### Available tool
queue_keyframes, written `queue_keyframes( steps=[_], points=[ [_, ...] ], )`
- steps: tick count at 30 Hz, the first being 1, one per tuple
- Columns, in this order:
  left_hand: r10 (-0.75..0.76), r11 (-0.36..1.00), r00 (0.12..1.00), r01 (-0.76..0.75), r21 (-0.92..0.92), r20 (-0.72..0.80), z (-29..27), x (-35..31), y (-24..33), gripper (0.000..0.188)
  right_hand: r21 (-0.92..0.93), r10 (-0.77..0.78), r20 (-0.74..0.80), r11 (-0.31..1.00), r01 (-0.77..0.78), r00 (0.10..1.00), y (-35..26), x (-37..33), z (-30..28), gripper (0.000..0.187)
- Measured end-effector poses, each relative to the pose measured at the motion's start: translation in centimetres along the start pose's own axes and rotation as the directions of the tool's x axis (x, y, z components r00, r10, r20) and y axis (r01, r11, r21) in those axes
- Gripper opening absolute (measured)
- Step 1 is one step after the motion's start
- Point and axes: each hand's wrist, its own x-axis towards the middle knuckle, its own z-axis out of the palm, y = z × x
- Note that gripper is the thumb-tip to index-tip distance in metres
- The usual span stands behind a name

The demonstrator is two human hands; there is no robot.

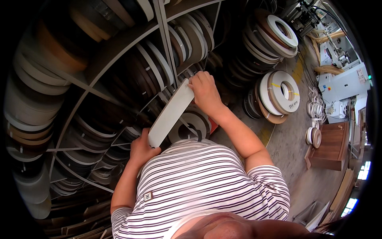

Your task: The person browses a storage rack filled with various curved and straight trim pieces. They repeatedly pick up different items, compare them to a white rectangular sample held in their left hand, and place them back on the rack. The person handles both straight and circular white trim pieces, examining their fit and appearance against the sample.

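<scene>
Between my two hands is a long, off-white straight-edged piece [172, 113], tilted from lower left to upper right. I cannot tell whether it is a flat board or the broad rim of a banding roll. My left hand [142, 149] grips its near end, close to my striped shirt. At its far upper end, my right hand [205, 92] is closed around the edge, the fingers curled over. Beneath the piece, a grey-beige roll [199, 119] with a dark centre partly shows in front of my body.
A metal rack [161, 30] on the left holds many edge-banding rolls [157, 63] standing upright. Stacked rolls [284, 93] sit on the concrete floor to the right. Beyond are a tangle of white strips [315, 105], a brown wooden cabinet [328, 145] and a white machine [345, 85].
</scene>
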Motion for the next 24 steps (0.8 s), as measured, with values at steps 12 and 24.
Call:
queue_keyframes(
  steps=[12,24],
  points=[
    [0.21,0.977,0.975,-0.211,0.006,0.066,1.0,9.1,5.9,0.074,-0.256,0.013,0.01,0.967,-0.01,1.0,0.8,-1.1,-5.8,0.02],
    [0.53,0.815,0.808,-0.402,-0.418,0.257,2.3,14.9,13.4,0.073,-0.005,-0.138,-0.082,0.99,0.138,0.987,-5.1,-6.4,-12.5,0.016]
  ],
)
